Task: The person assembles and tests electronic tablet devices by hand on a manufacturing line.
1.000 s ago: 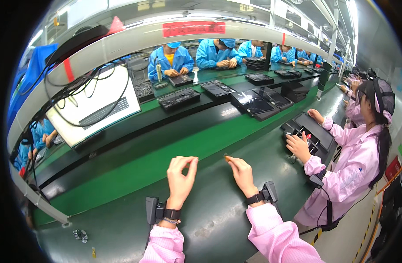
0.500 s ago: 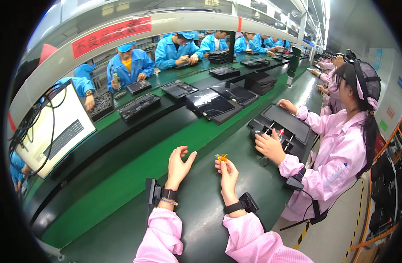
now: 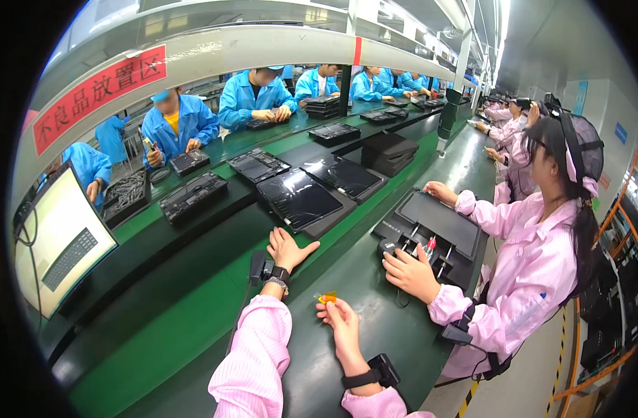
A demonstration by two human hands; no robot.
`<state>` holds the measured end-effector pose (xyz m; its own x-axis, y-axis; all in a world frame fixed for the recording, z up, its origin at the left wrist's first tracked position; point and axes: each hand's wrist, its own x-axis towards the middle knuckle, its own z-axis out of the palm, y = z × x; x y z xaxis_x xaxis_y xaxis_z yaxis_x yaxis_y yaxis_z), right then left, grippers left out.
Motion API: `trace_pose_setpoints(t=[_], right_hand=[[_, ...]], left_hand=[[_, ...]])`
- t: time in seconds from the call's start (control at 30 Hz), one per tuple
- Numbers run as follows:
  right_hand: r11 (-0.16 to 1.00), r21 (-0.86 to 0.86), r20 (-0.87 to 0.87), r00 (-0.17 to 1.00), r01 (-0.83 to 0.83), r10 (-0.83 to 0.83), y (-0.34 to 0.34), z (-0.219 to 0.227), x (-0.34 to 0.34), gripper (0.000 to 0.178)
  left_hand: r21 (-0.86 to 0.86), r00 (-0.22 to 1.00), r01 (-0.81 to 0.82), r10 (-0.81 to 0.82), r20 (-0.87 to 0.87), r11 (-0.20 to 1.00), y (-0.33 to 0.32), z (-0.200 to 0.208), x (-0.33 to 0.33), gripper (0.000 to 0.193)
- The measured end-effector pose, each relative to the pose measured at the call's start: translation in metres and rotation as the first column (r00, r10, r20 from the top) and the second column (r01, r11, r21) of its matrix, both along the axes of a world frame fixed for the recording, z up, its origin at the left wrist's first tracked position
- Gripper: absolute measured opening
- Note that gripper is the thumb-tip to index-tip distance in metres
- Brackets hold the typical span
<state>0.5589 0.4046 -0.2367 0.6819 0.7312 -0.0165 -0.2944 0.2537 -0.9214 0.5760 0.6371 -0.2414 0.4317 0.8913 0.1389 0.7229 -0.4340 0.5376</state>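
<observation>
My left hand [image 3: 289, 249] is open with the fingers spread, reaching across the green bench. Its fingertips are just short of a glossy black screen panel [image 3: 298, 197], which lies on a dark flat pad [image 3: 336, 214]. Lower and to the right, my right hand [image 3: 342, 326] pinches a small piece of orange translucent tape [image 3: 327, 298] between thumb and fingers, above the dark green tabletop [image 3: 312, 362]. A second glossy screen panel [image 3: 343, 174] lies just beyond the first.
At my right a co-worker in pink [image 3: 521, 258] handles a black fixture [image 3: 440, 230]. Black device housings [image 3: 193, 197] and a stack of dark pads [image 3: 388, 155] line the raised belt. A tilted monitor [image 3: 65, 244] stands at left. People in blue sit opposite.
My left hand has moved forward toward the screen panel, its fingers spreading. My right hand, still pinching the orange tape, is lower and further left in view. The view has shifted right.
</observation>
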Motion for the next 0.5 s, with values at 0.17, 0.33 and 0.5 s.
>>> trace_pose_setpoints(t=[0.17, 0.33, 0.5], right_hand=[[1.000, 0.000, -0.001, 1.000, -0.005, 0.005, 0.004, -0.001, -0.001, 0.025], [0.997, -0.011, 0.001, 0.997, -0.075, 0.075, 0.003, -0.002, -0.002, 0.025], [0.997, -0.009, 0.009, 0.997, -0.082, 0.082, 0.002, 0.000, 0.000, 0.025]], left_hand=[[0.055, 0.992, 0.027, -0.033, 0.118, 0.998, 0.003, -0.012, 0.031, 0.123], [0.321, 0.991, -0.070, 0.104, -0.089, 0.944, 0.006, 0.000, 0.034, 0.113], [0.502, 0.983, 0.093, 0.001, -0.185, 0.860, 0.026, -0.004, 0.015, 0.089]])
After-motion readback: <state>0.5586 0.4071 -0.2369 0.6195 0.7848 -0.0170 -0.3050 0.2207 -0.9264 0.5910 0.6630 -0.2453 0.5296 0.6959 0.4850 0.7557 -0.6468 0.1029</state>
